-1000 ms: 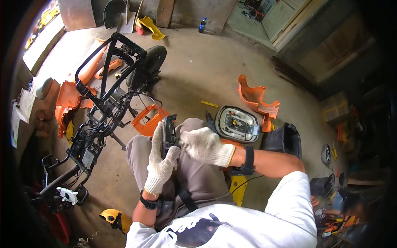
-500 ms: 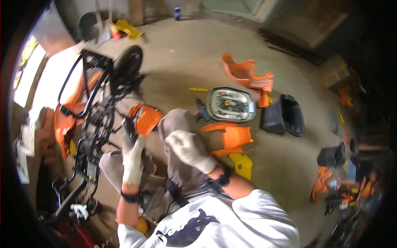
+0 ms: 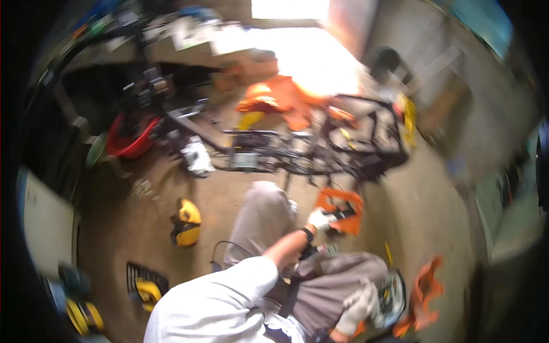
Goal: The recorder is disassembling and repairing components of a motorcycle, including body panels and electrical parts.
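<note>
My left hand point(image 3: 321, 219), in a white knit glove, is closed round a dark hand-held tool point(image 3: 343, 214), whose exact kind is blurred. Tool and hand are over an orange plastic panel point(image 3: 355, 224) on the floor; I cannot tell whether they touch it. My gloved right hand point(image 3: 359, 303) lies low beside my bent right knee, seemingly holding nothing, its fingers loosely out and blurred. Just past it shows a grey-white oval part point(image 3: 393, 298). In front of my legs stands a stripped dark vehicle frame point(image 3: 209, 134) with exposed wiring.
A red basin point(image 3: 123, 147) sits at the left near the frame. Yellow-and-black parts point(image 3: 186, 223) and a black grille point(image 3: 137, 271) lie on the left floor. Orange body panels lie behind the frame point(image 3: 280, 97) and at the lower right point(image 3: 422, 291). A white cloth point(image 3: 197, 157) hangs on the frame.
My view has swung left, so the frame now spans the front. My left arm stretches further out, bringing the tool over the orange panel. My right hand stays near my knee.
</note>
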Action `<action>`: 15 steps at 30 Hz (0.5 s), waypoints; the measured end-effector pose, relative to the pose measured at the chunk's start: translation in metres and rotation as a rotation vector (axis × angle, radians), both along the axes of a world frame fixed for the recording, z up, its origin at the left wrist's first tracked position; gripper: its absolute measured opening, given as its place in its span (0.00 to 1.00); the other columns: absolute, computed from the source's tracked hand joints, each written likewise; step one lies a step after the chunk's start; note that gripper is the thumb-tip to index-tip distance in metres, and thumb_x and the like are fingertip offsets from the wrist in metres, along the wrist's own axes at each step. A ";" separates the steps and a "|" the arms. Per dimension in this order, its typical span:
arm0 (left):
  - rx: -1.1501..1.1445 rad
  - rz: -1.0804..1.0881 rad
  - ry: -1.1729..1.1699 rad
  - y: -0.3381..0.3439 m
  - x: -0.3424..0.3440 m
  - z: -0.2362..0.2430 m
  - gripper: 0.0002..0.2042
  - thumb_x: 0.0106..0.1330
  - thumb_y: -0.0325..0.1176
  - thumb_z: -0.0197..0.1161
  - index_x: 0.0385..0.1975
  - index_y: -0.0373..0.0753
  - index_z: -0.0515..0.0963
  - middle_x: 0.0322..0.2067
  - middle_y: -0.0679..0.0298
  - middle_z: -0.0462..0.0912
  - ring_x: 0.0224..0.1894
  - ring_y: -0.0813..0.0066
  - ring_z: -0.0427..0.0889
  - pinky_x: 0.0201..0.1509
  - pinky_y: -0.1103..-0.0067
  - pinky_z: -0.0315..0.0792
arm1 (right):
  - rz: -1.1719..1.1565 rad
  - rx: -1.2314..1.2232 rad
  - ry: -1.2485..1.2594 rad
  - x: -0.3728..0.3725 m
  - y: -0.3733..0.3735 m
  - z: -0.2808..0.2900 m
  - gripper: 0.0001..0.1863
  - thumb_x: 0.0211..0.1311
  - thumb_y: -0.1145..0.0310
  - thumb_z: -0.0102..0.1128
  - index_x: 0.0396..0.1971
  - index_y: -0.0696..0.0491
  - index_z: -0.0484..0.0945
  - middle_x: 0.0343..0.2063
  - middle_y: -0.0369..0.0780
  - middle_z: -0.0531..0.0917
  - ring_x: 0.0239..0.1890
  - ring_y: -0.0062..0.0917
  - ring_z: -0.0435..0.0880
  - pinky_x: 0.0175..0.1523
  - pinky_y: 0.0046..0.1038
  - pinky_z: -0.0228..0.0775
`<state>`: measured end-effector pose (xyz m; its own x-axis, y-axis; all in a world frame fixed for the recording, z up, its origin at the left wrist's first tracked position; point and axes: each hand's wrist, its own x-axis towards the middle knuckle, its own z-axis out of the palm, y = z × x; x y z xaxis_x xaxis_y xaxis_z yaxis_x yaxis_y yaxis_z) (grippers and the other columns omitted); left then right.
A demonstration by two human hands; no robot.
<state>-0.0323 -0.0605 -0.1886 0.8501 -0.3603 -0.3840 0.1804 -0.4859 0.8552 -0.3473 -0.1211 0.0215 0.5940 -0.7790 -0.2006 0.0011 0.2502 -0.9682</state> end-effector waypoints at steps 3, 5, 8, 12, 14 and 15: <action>-0.307 -0.008 -0.047 0.020 -0.014 0.061 0.18 0.57 0.47 0.70 0.38 0.38 0.86 0.31 0.60 0.86 0.33 0.72 0.85 0.36 0.73 0.76 | 0.277 0.078 0.160 0.000 -0.019 0.008 0.33 0.65 0.52 0.64 0.66 0.50 0.69 0.41 0.46 0.87 0.41 0.35 0.86 0.52 0.29 0.77; -0.690 -0.010 0.286 0.046 -0.024 0.130 0.15 0.66 0.40 0.64 0.48 0.39 0.82 0.40 0.64 0.85 0.38 0.77 0.84 0.39 0.76 0.76 | 0.311 0.066 0.202 0.035 -0.014 0.005 0.32 0.65 0.52 0.64 0.65 0.51 0.69 0.41 0.45 0.87 0.40 0.34 0.86 0.51 0.29 0.76; -1.146 0.003 0.507 0.116 -0.035 0.236 0.16 0.73 0.33 0.56 0.58 0.37 0.74 0.46 0.65 0.82 0.42 0.79 0.82 0.44 0.81 0.76 | 0.402 0.042 0.209 0.083 -0.003 0.016 0.31 0.65 0.53 0.64 0.64 0.51 0.69 0.39 0.45 0.86 0.39 0.33 0.85 0.50 0.28 0.76; -0.919 0.295 -0.332 0.287 -0.033 0.333 0.13 0.74 0.29 0.55 0.54 0.35 0.77 0.42 0.65 0.83 0.44 0.81 0.80 0.48 0.82 0.75 | 0.508 0.038 0.212 0.132 0.021 0.037 0.30 0.66 0.53 0.63 0.63 0.51 0.69 0.38 0.44 0.85 0.37 0.32 0.83 0.48 0.28 0.75; -0.801 0.611 -0.719 0.339 -0.037 0.365 0.10 0.74 0.27 0.55 0.51 0.35 0.77 0.41 0.67 0.83 0.41 0.82 0.80 0.43 0.81 0.75 | 0.550 0.039 0.216 0.148 0.031 0.046 0.29 0.66 0.54 0.63 0.62 0.51 0.69 0.37 0.44 0.84 0.37 0.32 0.83 0.47 0.27 0.74; -0.634 0.765 -0.834 0.365 -0.049 0.378 0.09 0.72 0.26 0.57 0.49 0.35 0.77 0.41 0.67 0.83 0.36 0.84 0.79 0.38 0.81 0.75 | 0.563 0.041 0.220 0.155 0.035 0.048 0.29 0.66 0.54 0.63 0.62 0.52 0.70 0.37 0.43 0.84 0.36 0.31 0.82 0.46 0.27 0.74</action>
<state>-0.0817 0.3040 0.1894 0.8184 0.3972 0.4153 -0.4645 0.0315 0.8850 -0.1920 -0.0864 0.0695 0.8538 -0.3464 -0.3886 -0.3411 0.1916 -0.9203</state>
